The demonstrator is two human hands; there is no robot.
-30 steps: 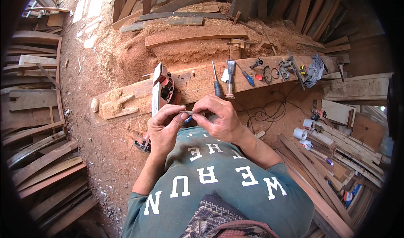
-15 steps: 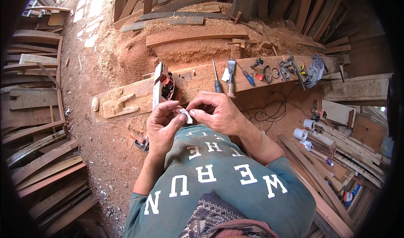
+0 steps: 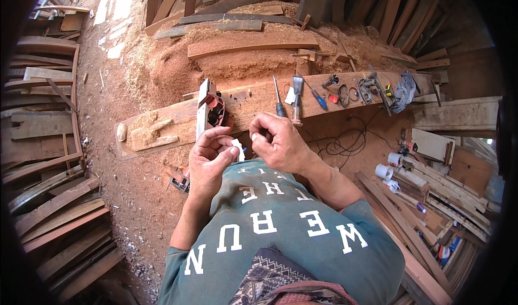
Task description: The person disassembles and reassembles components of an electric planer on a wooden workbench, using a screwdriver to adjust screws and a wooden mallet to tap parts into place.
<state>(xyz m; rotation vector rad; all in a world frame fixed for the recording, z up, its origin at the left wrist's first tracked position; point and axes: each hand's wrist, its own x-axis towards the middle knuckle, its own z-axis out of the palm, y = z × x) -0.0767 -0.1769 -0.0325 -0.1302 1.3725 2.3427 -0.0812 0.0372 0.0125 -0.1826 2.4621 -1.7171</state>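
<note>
Head view: the fingers of the left hand [image 3: 209, 156] pinch a small white slip [image 3: 238, 149] between thumb and index finger; its material cannot be told. The slip sits in front of the chest, just above the hem of the green shirt [image 3: 280, 218], with a bit of blue, not identifiable, beside it. The right hand [image 3: 280, 146] is apart from the slip, its fingers curled and the thumb close to the index finger; whether anything is held inside cannot be told. The step in hand appears to be two-handed handling of the slip, the left hand supporting it. A next move on the slip would call for a steady left pinch and a light fingertip grip by the right hand on the free edge. Beyond the hands lies the plank [image 3: 245, 110]. On it, a planer [image 3: 211, 110] rests on its side nearest the left hand; a screwdriver [image 3: 279, 108] and a chisel [image 3: 297, 97] lie beyond the right hand. Farther right on the plank is a grey cloth [image 3: 404, 92]. Loose cable [image 3: 345, 148] lies below, and sawdust [image 3: 167, 70] covers the ground behind.
</note>
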